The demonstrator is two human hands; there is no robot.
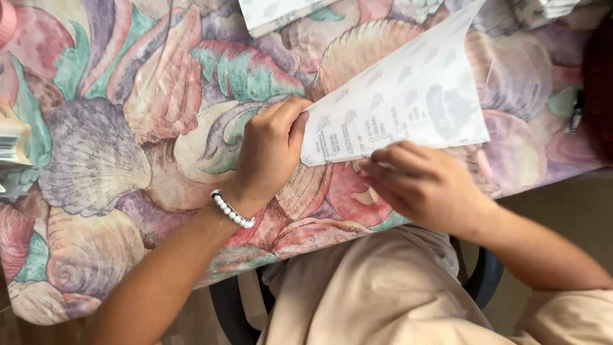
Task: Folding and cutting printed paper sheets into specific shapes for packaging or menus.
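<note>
So, quick rundown of what's on the table:

Left hand: the left hand is curled into a loose fist, knuckles up, thumb pressed against the left edge of the folded sheet of paper. It's pinching or pinning that edge, fingers closed.

Wrist: there's a white bead bracelet on the left wrist.

Right hand: the right hand sits just below the paper's bottom edge, fingers bent and fingertips touching that edge. It's a bit motion-blurred, so I can't tell if it's actually gripping the paper or only pressing on it.

Paper: white, faint grey printed pattern, folded over so the top flap rises toward the upper right. It lies on the table near the front edge, right between the two hands.

Table: covered with a seashell-print tablecloth in pinks, greens and purples.

Other stuff: another patterned white sheet at the top edge, well apart from the hands, and a small boxy package at the far left edge.

Person: beige top, seated on a dark chair.
</note>
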